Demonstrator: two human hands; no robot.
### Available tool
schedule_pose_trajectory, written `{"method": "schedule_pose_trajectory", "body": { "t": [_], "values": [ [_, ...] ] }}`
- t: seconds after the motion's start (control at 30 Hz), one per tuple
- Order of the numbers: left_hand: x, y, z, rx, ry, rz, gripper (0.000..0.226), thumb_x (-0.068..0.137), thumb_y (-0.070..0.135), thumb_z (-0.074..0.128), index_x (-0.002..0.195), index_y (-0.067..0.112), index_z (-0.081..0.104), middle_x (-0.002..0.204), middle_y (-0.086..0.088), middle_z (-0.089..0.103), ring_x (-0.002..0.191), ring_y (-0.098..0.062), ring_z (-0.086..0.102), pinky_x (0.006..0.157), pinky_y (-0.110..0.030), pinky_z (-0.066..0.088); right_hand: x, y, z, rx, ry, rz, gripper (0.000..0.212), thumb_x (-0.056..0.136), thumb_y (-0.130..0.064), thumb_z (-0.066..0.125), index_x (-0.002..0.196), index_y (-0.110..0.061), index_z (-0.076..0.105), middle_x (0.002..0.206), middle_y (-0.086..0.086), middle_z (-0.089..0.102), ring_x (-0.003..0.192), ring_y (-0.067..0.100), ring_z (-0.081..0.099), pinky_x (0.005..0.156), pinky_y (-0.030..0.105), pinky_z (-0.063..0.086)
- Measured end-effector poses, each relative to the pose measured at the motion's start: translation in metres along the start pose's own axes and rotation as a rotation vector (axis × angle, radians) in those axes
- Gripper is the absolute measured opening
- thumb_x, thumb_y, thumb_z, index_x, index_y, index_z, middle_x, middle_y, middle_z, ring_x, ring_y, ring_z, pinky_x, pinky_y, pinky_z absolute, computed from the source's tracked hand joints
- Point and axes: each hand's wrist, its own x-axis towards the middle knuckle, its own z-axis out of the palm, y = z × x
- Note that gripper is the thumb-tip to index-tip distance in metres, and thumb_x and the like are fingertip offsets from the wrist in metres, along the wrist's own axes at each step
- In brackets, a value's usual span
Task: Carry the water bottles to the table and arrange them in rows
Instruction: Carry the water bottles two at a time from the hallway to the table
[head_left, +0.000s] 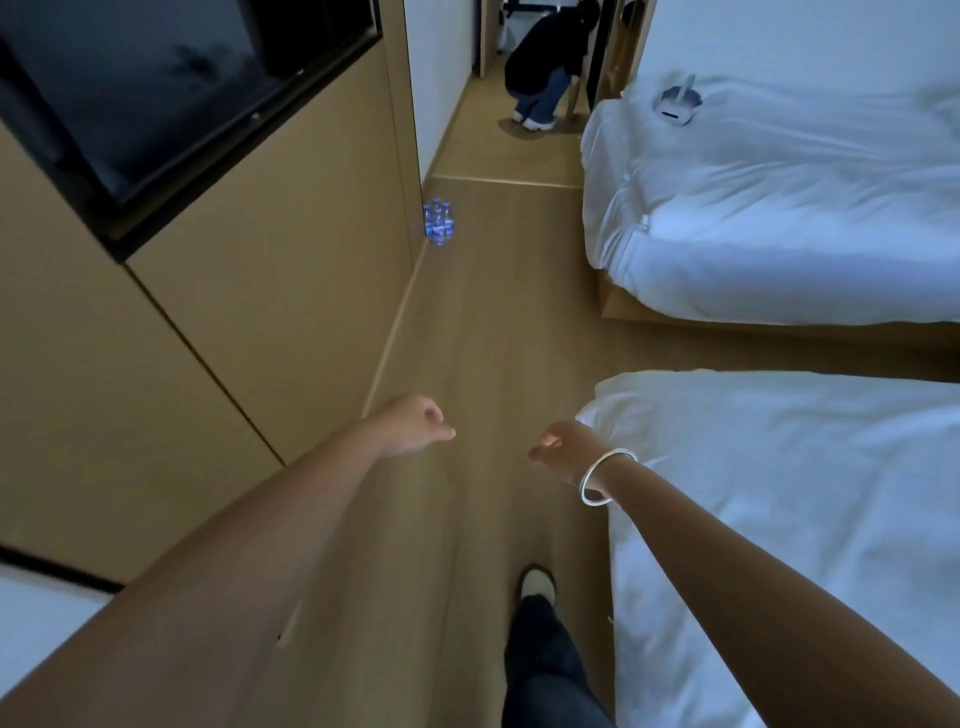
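near bed (779, 467): white duvet, lower right, beside the wood floor (493, 322)
far bed (779, 208): rumpled white bedding, with a small white device (678, 104) near its top edge
television (156, 88): dark screen set into the tan panelled wall (234, 312) at left
crouching person (545, 73): dark top, jeans, in the far doorway

Both forearms are bare, with no sleeves showing as far as the lower edge of the view. The right wrist carries a thin, plain silver bangle (607, 478), a smooth closed ring that sits loose just behind the right hand (563, 451). One leg wears dark trousers (545, 670), ending in a pale shoe (536, 583) with a rounded toe.
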Motion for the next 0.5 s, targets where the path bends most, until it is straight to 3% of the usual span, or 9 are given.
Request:
{"method": "schedule_pose_trajectory", "body": {
  "t": [0.23,0.3,0.5],
  "values": [
    [0.135,0.082,-0.055,-0.004,0.06,0.004,0.027,0.084,0.031,0.066,0.103,0.012,0.061,0.11,-0.009,0.063,0.099,-0.022,0.058,0.076,-0.023,0.038,0.134,-0.009,-0.102,-0.063,0.0,-0.042,0.026,0.086,-0.028,0.06,0.101,-0.007,0.064,0.107,0.01,0.067,0.104,0.025,0.06,0.088,0.03,0.045],
    [0.17,0.101,-0.068,-0.002,0.081,0.004,0.028,0.084,0.032,0.065,0.103,0.012,0.061,0.11,-0.009,0.064,0.092,-0.02,0.057,0.073,-0.022,0.037,0.17,-0.012,-0.13,-0.089,-0.001,-0.057,0.029,0.087,-0.03,0.059,0.104,-0.007,0.064,0.11,0.009,0.065,0.105,0.024,0.059,0.089,0.03,0.044],
    [0.253,0.123,-0.091,-0.023,0.076,-0.043,0.032,0.084,0.03,0.066,0.108,0.009,0.061,0.107,-0.011,0.065,0.092,-0.024,0.06,0.069,-0.022,0.037,0.264,-0.028,-0.176,-0.09,-0.01,-0.098,0.029,0.087,-0.029,0.06,0.103,-0.006,0.064,0.11,0.011,0.066,0.105,0.025,0.059,0.09,0.031,0.043]
  ]
}}
